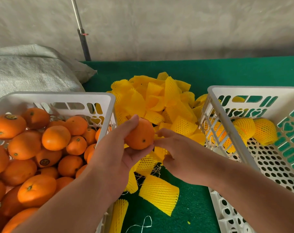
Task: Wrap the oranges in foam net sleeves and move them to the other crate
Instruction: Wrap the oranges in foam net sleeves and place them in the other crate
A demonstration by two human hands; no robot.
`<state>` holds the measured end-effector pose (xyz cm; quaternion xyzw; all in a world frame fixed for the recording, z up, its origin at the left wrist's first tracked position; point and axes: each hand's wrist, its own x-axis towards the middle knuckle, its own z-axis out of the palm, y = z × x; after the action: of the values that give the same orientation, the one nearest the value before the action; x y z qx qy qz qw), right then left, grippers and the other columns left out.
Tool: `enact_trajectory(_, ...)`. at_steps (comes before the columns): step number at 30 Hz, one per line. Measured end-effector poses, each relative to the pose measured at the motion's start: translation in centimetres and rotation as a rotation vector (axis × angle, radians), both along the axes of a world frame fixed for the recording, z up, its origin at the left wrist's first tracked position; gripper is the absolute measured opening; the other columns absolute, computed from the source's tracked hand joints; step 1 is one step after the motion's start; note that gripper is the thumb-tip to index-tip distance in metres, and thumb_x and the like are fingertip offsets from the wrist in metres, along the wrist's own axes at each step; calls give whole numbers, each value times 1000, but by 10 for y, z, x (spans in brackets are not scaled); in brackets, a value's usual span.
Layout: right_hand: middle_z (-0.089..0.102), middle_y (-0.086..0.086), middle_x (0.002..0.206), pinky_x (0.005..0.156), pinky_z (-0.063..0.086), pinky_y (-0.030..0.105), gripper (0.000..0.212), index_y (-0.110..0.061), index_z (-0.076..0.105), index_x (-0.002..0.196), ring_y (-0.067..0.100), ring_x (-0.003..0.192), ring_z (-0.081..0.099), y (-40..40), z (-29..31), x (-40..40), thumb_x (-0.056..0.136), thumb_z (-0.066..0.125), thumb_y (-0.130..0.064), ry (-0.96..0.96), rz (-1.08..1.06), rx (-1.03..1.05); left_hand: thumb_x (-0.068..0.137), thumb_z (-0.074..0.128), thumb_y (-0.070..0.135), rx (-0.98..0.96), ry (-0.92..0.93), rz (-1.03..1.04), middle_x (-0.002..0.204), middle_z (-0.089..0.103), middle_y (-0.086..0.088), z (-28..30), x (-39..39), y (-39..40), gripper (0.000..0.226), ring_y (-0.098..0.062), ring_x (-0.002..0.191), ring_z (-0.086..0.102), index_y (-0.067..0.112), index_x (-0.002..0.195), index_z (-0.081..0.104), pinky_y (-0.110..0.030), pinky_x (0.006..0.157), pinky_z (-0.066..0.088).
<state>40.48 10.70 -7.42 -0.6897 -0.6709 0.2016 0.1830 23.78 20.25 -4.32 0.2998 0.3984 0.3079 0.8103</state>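
My left hand (121,148) grips a bare orange (140,134) above the gap between the two crates. My right hand (176,148) reaches down beside it, its fingers pinching a yellow foam net sleeve (159,151) from the pile. The left white crate (58,96) holds several loose oranges (56,137). The right white crate (243,89) holds wrapped oranges (253,130) in yellow sleeves at its far end. A heap of yellow sleeves (159,101) lies between the crates on the green cloth.
A flat sleeve (158,194) and a rolled one (119,214) lie near the front on the green table cloth (193,207). A grey woven sack (30,71) sits behind the left crate. A metal pole (83,41) stands against the back wall.
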Motion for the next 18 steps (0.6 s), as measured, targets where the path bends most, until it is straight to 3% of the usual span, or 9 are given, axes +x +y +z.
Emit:
enact_trajectory(3, 47, -18, 133, 69, 41, 7, 54, -32, 57, 143, -15, 86, 50, 2, 5, 3, 94, 59, -9, 93, -72, 75, 74, 84, 39, 199, 212, -63, 124, 67, -7, -5, 1, 0, 44, -30, 109, 71, 25, 111, 66, -47, 89, 62)
enact_trajectory(6, 38, -23, 146, 78, 42, 3, 60, -33, 49, 149, -8, 108, 48, 3, 6, 5, 94, 65, -19, 99, -144, 134, 55, 80, 64, 408, 374, -161, 122, 67, 1, -5, 2, -4, 79, -27, 111, 68, 27, 123, 68, -41, 89, 62)
enact_trajectory(8, 30, -23, 154, 84, 37, -2, 67, -32, 42, 154, -6, 124, 41, 4, 5, 4, 93, 67, -23, 73, -176, 176, 50, 76, 68, 512, 411, -193, 119, 66, 4, -4, 2, -9, 89, -22, 105, 70, 29, 129, 66, -37, 82, 64)
enact_trajectory(11, 25, -26, 153, 87, 37, 0, 68, -31, 39, 154, -13, 122, 30, 4, 5, 4, 92, 68, -26, 53, -186, 241, 50, 84, 61, 511, 392, -259, 117, 64, 6, -4, 5, -12, 84, -23, 102, 71, 34, 127, 65, -36, 77, 65)
enact_trajectory(13, 24, -25, 154, 86, 40, 5, 68, -32, 38, 154, -11, 121, 31, 4, 4, 4, 94, 70, -28, 46, -181, 258, 50, 101, 41, 484, 396, -309, 120, 63, 3, -7, 6, -9, 85, -27, 106, 70, 33, 127, 65, -41, 82, 64)
enact_trajectory(15, 24, -24, 155, 84, 40, 5, 69, -34, 38, 153, -10, 120, 33, 4, 4, 4, 93, 71, -27, 40, -179, 268, 54, 89, 26, 472, 401, -327, 127, 61, -3, -10, 6, -5, 83, -33, 114, 66, 29, 132, 63, -48, 91, 61)
enact_trajectory(18, 23, -26, 156, 78, 42, 4, 70, -37, 37, 153, -8, 113, 39, 3, 4, 3, 92, 71, -28, 22, -181, 277, 56, 77, 26, 511, 411, -319, 130, 61, -5, -11, 6, -4, 84, -35, 117, 63, 27, 138, 60, -51, 95, 58)
